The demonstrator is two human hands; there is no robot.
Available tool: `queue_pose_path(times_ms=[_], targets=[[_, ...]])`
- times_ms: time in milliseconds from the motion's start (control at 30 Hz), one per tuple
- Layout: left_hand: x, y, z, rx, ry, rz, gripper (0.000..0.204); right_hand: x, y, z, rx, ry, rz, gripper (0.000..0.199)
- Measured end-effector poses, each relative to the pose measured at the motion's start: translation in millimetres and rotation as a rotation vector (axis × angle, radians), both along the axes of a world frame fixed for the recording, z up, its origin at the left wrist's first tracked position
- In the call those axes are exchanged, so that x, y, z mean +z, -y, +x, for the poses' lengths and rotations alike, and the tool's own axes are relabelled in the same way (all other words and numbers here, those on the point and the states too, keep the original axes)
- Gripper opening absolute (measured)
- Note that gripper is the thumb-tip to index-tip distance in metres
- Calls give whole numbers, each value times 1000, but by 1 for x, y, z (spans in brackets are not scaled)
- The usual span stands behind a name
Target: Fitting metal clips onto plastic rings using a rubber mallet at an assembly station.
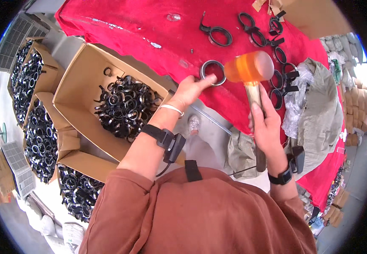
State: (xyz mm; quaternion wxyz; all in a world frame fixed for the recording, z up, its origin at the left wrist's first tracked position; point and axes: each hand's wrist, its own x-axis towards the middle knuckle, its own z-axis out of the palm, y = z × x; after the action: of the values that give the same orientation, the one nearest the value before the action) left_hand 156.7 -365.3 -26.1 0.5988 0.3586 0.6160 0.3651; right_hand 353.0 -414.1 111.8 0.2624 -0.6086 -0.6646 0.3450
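Observation:
My left hand reaches to the near edge of the red-covered table and pinches a silvery-edged ring, its thumb across the ring's near rim. My right hand is wrapped around the wooden handle of a mallet. The mallet's rounded amber head is raised just right of the ring and apart from it. Farther back on the cloth lies a black ring with a tail-like tab. Several more black rings with tabs lie along the right side of the table.
An open cardboard box holding a heap of black rings stands left of the table. More filled boxes stand beyond it. Clear plastic wrap and a grey-green woven sack drape over the table's right side.

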Motion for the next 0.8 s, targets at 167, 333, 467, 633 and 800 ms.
queue_pose_path(times_ms=[167, 333, 467, 633, 800], targets=[[11, 1, -7, -147, -284, -40, 77, 16, -33, -38, 189, -158, 130, 49], [9, -2, -5, -155, -283, 8, 73, -52, -58, -42, 207, 48, 119, 46], [10, 8, 3, -133, -319, 21, 72, -77, -57, -38, 153, -35, -16, 50], [-11, -2, -4, -125, -258, 62, 72, -41, -65, -50, 116, -218, -157, 46], [9, -1, -4, -146, -289, -12, 70, -44, -65, -41, 83, -393, -95, 48]])
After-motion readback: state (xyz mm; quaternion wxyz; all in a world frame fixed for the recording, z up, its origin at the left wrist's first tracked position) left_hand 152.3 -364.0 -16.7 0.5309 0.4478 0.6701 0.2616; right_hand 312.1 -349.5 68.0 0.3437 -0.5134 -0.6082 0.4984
